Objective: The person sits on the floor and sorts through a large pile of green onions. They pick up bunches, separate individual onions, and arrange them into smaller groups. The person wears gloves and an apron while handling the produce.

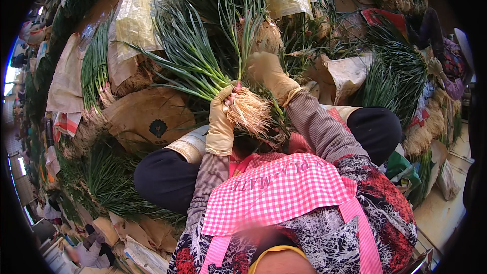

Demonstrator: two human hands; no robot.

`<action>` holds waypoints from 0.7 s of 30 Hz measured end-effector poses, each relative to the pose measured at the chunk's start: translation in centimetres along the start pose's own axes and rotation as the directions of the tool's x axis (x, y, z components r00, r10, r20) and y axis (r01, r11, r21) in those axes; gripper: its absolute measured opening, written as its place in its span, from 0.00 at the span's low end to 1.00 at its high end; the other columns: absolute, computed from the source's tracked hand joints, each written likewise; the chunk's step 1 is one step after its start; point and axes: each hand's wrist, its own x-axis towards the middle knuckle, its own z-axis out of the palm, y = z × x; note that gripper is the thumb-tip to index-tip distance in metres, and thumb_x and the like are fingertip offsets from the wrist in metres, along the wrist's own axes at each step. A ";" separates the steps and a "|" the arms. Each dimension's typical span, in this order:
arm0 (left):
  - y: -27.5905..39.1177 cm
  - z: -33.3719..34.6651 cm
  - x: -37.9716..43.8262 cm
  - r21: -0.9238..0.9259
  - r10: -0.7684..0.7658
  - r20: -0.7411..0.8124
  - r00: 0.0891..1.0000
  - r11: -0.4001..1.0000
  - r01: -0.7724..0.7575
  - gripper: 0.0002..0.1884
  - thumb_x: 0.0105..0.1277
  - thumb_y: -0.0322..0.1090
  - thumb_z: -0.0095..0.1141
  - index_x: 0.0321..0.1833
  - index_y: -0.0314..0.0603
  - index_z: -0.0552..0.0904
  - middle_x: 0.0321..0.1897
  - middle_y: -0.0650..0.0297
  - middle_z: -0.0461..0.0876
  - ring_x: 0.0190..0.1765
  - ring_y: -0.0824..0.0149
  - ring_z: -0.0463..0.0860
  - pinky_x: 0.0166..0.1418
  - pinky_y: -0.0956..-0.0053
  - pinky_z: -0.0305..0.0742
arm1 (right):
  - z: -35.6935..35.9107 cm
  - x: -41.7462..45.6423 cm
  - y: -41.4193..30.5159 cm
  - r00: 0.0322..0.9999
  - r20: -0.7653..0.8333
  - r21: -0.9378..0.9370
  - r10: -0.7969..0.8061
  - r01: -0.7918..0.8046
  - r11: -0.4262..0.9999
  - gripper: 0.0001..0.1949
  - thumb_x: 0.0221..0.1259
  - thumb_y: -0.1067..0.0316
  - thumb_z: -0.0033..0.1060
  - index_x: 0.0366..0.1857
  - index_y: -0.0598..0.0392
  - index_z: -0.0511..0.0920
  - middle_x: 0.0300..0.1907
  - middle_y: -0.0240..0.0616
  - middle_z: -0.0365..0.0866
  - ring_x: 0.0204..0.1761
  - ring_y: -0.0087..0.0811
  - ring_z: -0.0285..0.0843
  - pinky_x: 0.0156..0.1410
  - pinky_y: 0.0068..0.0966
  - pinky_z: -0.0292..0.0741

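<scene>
My left hand (222, 120), in a pale rubber glove, grips a bunch of green garlic (201, 80) just above the roots. Its long leaves fan up and to the left, and its tangled pale roots (249, 112) hang to the right of my fingers, over my lap. My right hand (266, 69), gloved too, is blurred to the right of the bunch. It is close below the roots of a larger garlic pile (262, 36); whether its fingers hold anything is not clear.
A brown sack (152, 118) lies left of my knee, with a tied garlic bundle (95, 68) beyond it. Yellowish woven sacks (139, 19) cover piles ahead. A white sack (348, 76) and more garlic (395, 68) lie at right, where another person (451, 61) sits.
</scene>
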 end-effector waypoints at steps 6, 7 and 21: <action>-0.9 0.4 0.3 0.109 0.080 -0.159 0.984 0.992 -0.063 0.09 0.59 0.25 0.56 0.41 0.26 0.79 0.25 0.62 0.81 0.19 0.79 0.72 0.26 0.90 0.68 | 0.2 1.5 -1.3 0.996 -0.059 -0.259 0.072 -0.085 0.962 0.20 0.61 0.48 0.50 0.26 0.57 0.79 0.25 0.42 0.80 0.28 0.37 0.76 0.35 0.30 0.70; -1.0 0.6 0.3 0.186 0.115 -0.180 0.977 0.979 -0.081 0.09 0.59 0.25 0.57 0.40 0.26 0.79 0.25 0.62 0.81 0.20 0.79 0.72 0.26 0.90 0.68 | 0.7 1.3 -1.6 0.998 -0.020 -0.596 0.064 -0.063 0.801 0.24 0.58 0.42 0.51 0.30 0.58 0.80 0.27 0.48 0.80 0.34 0.48 0.79 0.42 0.37 0.72; -2.4 1.7 -0.1 0.431 0.218 -0.234 0.948 0.897 -0.100 0.08 0.57 0.24 0.57 0.38 0.26 0.80 0.25 0.56 0.83 0.17 0.77 0.73 0.16 0.89 0.59 | 3.0 -0.1 -1.2 0.977 -0.140 -0.557 0.159 -0.211 0.803 0.19 0.63 0.52 0.47 0.41 0.61 0.77 0.35 0.47 0.82 0.36 0.44 0.80 0.41 0.36 0.75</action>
